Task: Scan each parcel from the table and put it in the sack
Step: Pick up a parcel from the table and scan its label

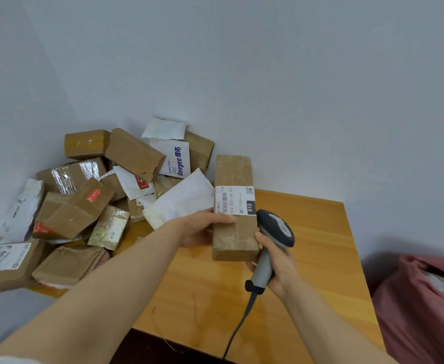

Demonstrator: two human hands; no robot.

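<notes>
My left hand grips a long brown cardboard parcel by its left side and holds it above the wooden table. A white label with a barcode and "010" faces up on the parcel. Just right of the parcel, my right hand grips the handle of a grey barcode scanner, whose dark head sits beside the label. The scanner's cable hangs toward the table's front edge. A pink sack stands open on the floor at the lower right, with parcels showing inside.
A heap of brown boxes and white mailer bags fills the table's left half up to the corner walls. A box with a "2004" label lies at the far left edge.
</notes>
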